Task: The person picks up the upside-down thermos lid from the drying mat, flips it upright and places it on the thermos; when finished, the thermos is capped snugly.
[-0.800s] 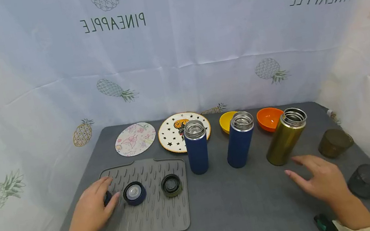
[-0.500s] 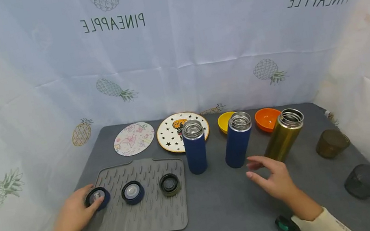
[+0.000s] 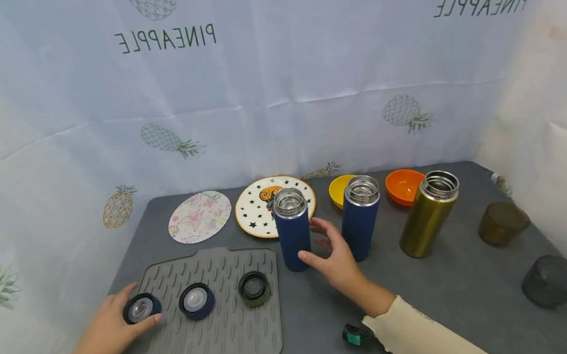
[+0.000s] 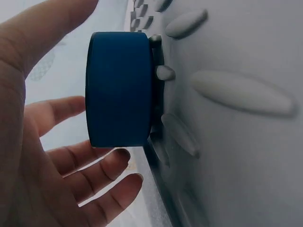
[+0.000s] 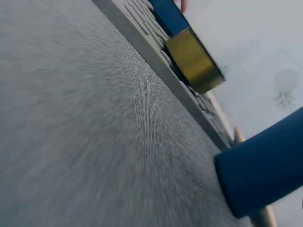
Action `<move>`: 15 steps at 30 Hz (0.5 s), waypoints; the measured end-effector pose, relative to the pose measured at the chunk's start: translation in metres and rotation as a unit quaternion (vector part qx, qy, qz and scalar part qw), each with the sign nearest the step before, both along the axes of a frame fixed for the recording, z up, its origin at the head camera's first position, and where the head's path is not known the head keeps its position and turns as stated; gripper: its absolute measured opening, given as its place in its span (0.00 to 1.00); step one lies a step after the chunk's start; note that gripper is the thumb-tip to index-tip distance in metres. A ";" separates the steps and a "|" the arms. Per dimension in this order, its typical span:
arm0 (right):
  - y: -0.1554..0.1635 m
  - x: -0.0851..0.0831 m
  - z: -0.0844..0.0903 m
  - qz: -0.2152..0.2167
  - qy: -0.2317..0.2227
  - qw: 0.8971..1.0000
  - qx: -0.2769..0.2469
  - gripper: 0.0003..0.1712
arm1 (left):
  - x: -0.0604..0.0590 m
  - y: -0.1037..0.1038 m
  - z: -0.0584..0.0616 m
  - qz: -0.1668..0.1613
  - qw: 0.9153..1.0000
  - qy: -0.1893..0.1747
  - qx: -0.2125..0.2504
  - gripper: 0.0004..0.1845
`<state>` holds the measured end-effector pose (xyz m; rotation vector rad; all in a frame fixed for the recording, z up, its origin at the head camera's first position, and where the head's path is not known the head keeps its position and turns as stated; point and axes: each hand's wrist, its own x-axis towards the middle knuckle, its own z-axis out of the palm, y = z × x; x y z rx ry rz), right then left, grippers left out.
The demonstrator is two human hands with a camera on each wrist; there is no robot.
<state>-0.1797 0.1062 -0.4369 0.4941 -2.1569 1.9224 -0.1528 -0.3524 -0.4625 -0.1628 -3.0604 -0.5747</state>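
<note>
Three lids lie on a grey ribbed mat (image 3: 232, 338): a blue lid (image 3: 141, 308) at the left, a second blue lid (image 3: 196, 300), and an olive lid (image 3: 254, 288). My left hand (image 3: 134, 306) cups the leftmost blue lid (image 4: 118, 90), thumb on one side and fingers (image 4: 80, 161) spread loosely on the other. My right hand (image 3: 310, 240) hovers open just right of the left blue flask (image 3: 294, 232), between it and a second blue flask (image 3: 362, 220). A gold flask (image 3: 429, 216) stands further right. All three flasks are uncapped. The right wrist view shows the blue flask's base (image 5: 265, 175).
A floral plate (image 3: 199, 217) and a star-patterned plate (image 3: 257, 207) lie behind the mat. A yellow bowl (image 3: 339, 189) and an orange bowl (image 3: 403, 186) sit behind the flasks. A brown cup (image 3: 502, 222) and a dark grey cup (image 3: 555, 280) rest at the right. Pineapple-print cloth walls surround the table.
My right hand has swept left from beside the gold flask to the left blue flask. My left hand has drawn back, uncovering the leftmost blue lid.
</note>
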 end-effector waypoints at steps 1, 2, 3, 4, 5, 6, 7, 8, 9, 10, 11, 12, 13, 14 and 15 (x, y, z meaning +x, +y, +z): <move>-0.004 -0.004 -0.003 -0.001 -0.009 1.000 -0.015 0.40 | -0.001 0.000 -0.001 -0.002 1.000 0.001 -0.001 0.53; -0.008 -0.008 -0.006 -0.001 -0.015 0.999 -0.029 0.40 | -0.002 0.000 -0.001 -0.005 1.000 0.004 -0.003 0.53; -0.011 -0.012 -0.009 -0.002 -0.019 0.999 -0.043 0.41 | -0.003 0.000 -0.001 -0.010 1.000 0.006 -0.005 0.52; -0.013 -0.015 -0.011 -0.003 -0.020 0.998 -0.057 0.41 | -0.004 -0.001 -0.002 -0.015 1.000 0.008 -0.010 0.51; -0.016 -0.017 -0.013 -0.006 -0.020 0.998 -0.067 0.41 | -0.004 -0.001 -0.002 -0.021 1.000 0.010 -0.016 0.50; -0.018 -0.019 -0.014 -0.009 -0.020 0.997 -0.071 0.41 | -0.005 -0.001 -0.003 -0.026 0.999 0.011 -0.022 0.48; -0.019 -0.020 -0.016 -0.013 -0.018 0.997 -0.071 0.41 | -0.005 -0.001 -0.003 -0.030 0.999 0.011 -0.028 0.47; -0.021 -0.021 -0.017 -0.019 -0.015 0.997 -0.067 0.41 | -0.006 -0.001 -0.004 -0.033 0.999 0.009 -0.034 0.47; -0.023 -0.021 -0.018 -0.026 -0.012 0.998 -0.061 0.40 | -0.007 -0.001 -0.004 -0.034 0.999 0.005 -0.039 0.46; -0.024 -0.022 -0.019 -0.033 -0.007 0.998 -0.057 0.40 | -0.008 -0.001 -0.004 -0.036 0.998 0.002 -0.044 0.45; -0.026 -0.022 -0.020 -0.041 -0.002 0.998 -0.051 0.40 | -0.009 -0.001 -0.004 -0.036 0.998 -0.002 -0.048 0.45; -0.027 -0.022 -0.021 -0.048 0.001 0.998 -0.046 0.40 | -0.010 -0.001 -0.004 -0.036 0.998 -0.007 -0.049 0.45; -0.028 -0.022 -0.023 -0.054 0.007 0.998 -0.044 0.40 | -0.011 0.000 -0.003 -0.036 0.998 -0.012 -0.050 0.45; -0.029 -0.023 -0.024 -0.059 0.011 0.997 -0.044 0.39 | -0.012 -0.001 -0.003 -0.036 0.998 -0.014 -0.049 0.44; -0.030 -0.024 -0.025 -0.064 0.013 0.997 -0.045 0.39 | -0.013 -0.001 -0.002 -0.036 0.998 -0.013 -0.045 0.43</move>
